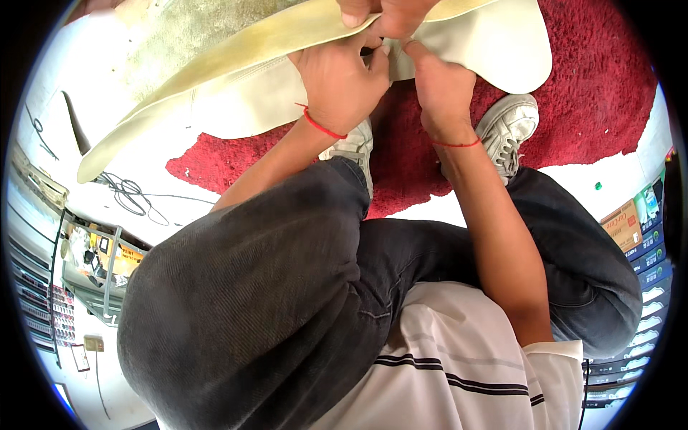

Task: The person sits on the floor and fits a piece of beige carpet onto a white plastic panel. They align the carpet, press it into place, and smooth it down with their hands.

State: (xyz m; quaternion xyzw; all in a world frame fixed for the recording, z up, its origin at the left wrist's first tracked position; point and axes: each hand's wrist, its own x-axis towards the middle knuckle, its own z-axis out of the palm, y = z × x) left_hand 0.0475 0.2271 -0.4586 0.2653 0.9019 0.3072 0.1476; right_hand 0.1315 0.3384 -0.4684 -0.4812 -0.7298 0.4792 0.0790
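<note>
Head view: at twelve o'clock the left hand (342, 82) and, a little toward one, the right hand (444, 89) work close together at a pale cream panel (236, 104), which runs from ten o'clock across to about one. The left fingers are bent, with a small dark gap beside the thumb; the right thumb lies against the material with the fingers curled. I cannot tell how firmly either grips, or what is pinched. Another person's hand (398, 16) crowds in from straight above, so I judge that uneven pulling among them could crease or stretch the panel, or one finger could trap another. Its rounded end, just past one o'clock, lies just beside the right shoe (509, 125), where a shifted foot might scuff it, and fluff from the red mat (588, 107) could cling to the pale surface. Most fingertips are hidden among the folds and one another, and the panel's underside cannot be read. The co-worker's hand and the panel's far edge are cut off at twelve; the left forearm (265, 161) disappears behind the knee.
</note>
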